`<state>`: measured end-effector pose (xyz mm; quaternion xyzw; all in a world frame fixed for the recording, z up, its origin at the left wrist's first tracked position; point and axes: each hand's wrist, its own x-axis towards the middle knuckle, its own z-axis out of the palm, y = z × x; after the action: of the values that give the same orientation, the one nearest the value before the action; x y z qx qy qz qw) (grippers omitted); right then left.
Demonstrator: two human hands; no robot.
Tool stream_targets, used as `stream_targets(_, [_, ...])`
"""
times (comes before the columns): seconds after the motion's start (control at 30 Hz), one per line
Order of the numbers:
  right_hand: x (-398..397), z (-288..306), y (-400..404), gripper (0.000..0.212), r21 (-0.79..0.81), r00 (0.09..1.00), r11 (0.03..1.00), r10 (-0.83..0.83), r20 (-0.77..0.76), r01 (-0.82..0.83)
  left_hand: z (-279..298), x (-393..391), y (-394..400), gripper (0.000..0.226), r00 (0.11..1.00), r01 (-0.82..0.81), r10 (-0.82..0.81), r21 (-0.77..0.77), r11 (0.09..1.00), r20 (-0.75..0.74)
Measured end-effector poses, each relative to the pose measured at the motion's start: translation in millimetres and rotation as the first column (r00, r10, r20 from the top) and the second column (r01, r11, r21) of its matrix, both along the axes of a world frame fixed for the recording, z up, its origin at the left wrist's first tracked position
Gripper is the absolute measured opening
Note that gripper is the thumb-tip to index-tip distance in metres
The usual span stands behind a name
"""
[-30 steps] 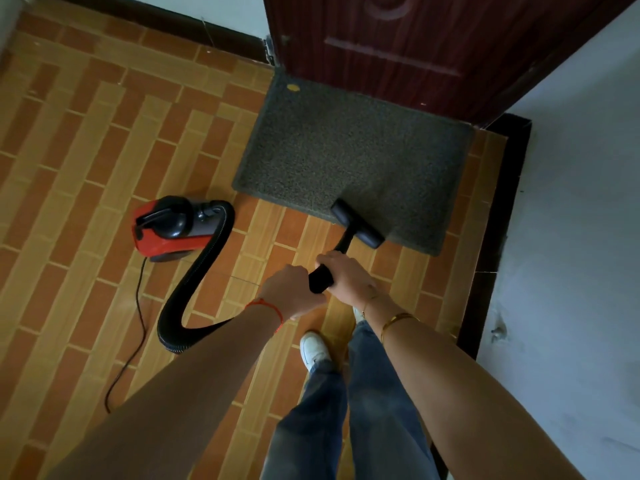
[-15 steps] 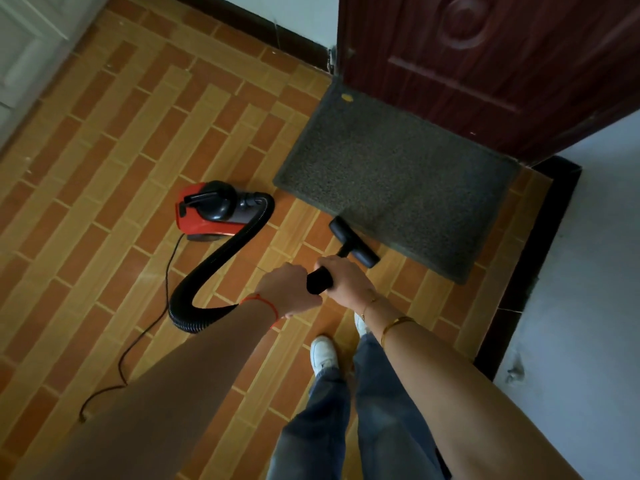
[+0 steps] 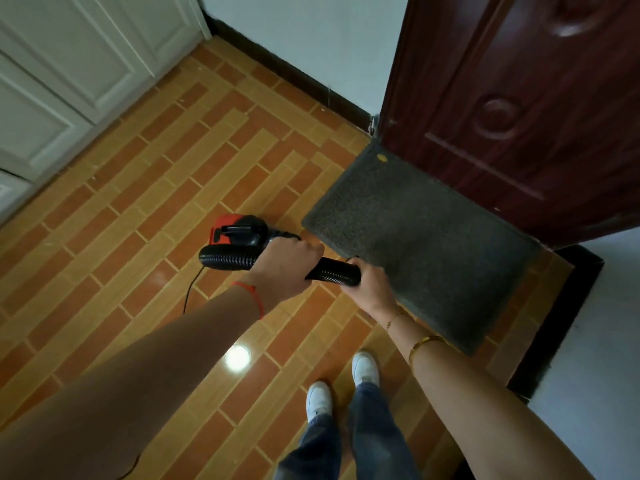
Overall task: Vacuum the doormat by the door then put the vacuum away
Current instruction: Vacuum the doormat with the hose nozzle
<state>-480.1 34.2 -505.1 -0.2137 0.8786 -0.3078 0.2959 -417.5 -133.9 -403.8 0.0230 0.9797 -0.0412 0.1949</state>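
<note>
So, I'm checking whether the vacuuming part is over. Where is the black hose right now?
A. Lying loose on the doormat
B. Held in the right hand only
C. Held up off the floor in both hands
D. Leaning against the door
C: the left hand and the right hand each grip the black hose, which hangs above the tiles beside the doormat, in front of the red vacuum.

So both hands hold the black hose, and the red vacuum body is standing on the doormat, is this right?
Not quite. In the head view the red vacuum body stands on the tiled floor, beside the left edge of the doormat, not on it. The rest holds: the left hand and right hand both hold the black hose.
</note>
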Motion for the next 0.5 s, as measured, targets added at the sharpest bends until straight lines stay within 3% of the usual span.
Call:
stream_targets(0.33, [-59,25,-28,0.017,-0.013,0.997,0.997,-0.082,0.014,0.082,22,-37,-51,0.025,0.953,-0.133,0.164,0.134,0.982,-0.256])
stream_targets(0.5, [-80,31,-46,0.021,-0.023,0.99,0.99,-0.139,0.038,0.14,30,-51,-82,0.034,0.887,-0.302,0.341,0.168,0.938,-0.312])
